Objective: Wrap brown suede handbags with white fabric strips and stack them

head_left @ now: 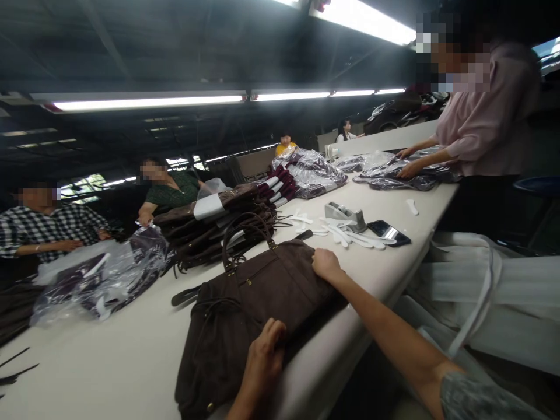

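The right hand [326, 266] grips the bag [273, 280] at one end; the left hand [265, 353] curls against its near side, grip unclear. Even tension should limit creasing.

Bright tube lights [149, 104] run beneath a dark ceiling [175, 46].

Left hand [266, 350]: behind the wrist, the bottom edge cuts the arm.
Right hand [327, 266]: fingertips are hidden at the brown bag [262, 280] (its grip I cannot judge).
Phone [394, 233]: details are too small.
Checked shirt [44, 224]: the left edge cuts it.
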Demonstrator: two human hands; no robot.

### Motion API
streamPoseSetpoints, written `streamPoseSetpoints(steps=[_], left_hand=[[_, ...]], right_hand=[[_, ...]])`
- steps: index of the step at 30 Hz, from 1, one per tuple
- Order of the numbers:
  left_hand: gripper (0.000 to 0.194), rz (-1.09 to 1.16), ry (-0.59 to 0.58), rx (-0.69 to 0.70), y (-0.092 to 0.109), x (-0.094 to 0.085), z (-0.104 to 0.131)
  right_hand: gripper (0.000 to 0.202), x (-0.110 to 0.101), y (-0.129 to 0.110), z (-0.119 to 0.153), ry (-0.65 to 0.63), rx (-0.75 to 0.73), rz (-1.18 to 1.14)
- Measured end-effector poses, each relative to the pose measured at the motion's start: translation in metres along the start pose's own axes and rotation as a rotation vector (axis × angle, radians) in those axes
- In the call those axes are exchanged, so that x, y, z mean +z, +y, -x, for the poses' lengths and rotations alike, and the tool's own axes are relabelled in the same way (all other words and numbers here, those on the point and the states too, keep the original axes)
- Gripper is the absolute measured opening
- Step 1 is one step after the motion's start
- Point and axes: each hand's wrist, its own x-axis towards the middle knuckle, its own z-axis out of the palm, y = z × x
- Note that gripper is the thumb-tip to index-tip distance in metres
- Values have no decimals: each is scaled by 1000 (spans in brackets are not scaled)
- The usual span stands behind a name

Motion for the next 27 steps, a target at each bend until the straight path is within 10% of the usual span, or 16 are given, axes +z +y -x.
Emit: streamPoseSetpoints(steps=[9,14,23,27], left_hand=[[33,-130,-72,-8,10,5,9],[7,-22,-213,-49,13,-11,-6],[54,289,-626,-361,-19,-20,-55],[56,430,-408,-280,-35,-15,-60]], right_hand=[[15,0,37,-5,-219,78,-306],[39,12,16,-8,-155,39,-155],[39,21,-20,-17,38,89,-83],[40,27,-29,-40,116,207,-145]])
